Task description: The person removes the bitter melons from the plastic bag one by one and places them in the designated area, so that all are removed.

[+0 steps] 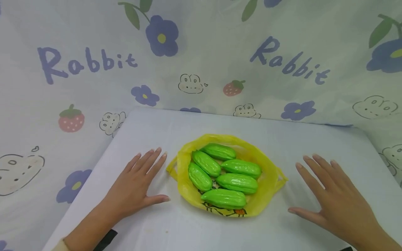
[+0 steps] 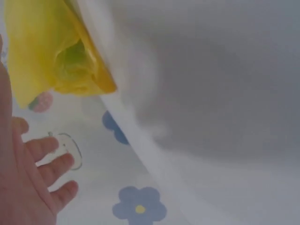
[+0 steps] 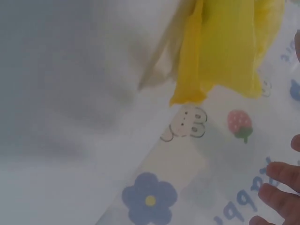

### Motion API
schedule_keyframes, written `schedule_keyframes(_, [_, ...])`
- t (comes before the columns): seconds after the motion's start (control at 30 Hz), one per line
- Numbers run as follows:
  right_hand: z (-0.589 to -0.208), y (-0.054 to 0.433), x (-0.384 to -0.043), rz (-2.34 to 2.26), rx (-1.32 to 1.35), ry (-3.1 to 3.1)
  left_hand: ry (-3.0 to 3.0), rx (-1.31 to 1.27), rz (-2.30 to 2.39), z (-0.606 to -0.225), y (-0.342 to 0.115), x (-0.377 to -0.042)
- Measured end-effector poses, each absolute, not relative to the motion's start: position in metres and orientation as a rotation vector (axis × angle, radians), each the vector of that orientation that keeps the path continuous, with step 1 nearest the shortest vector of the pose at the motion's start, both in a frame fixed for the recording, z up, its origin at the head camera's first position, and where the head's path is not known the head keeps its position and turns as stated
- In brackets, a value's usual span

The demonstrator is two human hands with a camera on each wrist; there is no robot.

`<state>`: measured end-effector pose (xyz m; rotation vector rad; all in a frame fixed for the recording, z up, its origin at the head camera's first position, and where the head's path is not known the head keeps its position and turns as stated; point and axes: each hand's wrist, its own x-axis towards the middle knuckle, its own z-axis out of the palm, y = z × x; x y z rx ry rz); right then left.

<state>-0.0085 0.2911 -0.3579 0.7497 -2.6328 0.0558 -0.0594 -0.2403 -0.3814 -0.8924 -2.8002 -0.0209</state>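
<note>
A yellow plastic bag [image 1: 267, 174] stands with its mouth spread wide on the white table. Inside lie several glossy green vegetables [image 1: 237, 183] with pointed ends and ridged skin; their exact kind is unclear. To the left of the bag, my left hand [image 1: 133, 188] is held with fingers straight and thumb apart, touching nothing. On the other side my right hand [image 1: 337, 200] is spread the same way, farther from the bag. Both wrist views show part of the yellow bag [image 2: 40, 47] near the fingers, and no hand grips anything.
A white cloth covers the table [image 1: 150, 129]. Behind and to the sides hangs a pale curtain [image 1: 207, 45] printed with flowers, strawberries, rabbits and the word Rabbit. The bag's handles [image 1: 281, 177] stick out to left and right.
</note>
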Motion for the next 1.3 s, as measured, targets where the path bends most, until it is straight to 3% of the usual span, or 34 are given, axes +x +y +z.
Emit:
schedule_keyframes(0.6, [-0.360, 0.233, -0.025, 0.291, 1.053, -2.464, -2.745, -0.946, -0.167, -0.381, -0.211, -0.068])
schedule_keyframes(1.3, [-0.392, 0.185, -0.032, 0.365, 1.255, -2.425, -2.798, -0.728, -0.366, -0.379, -0.187, -0.069])
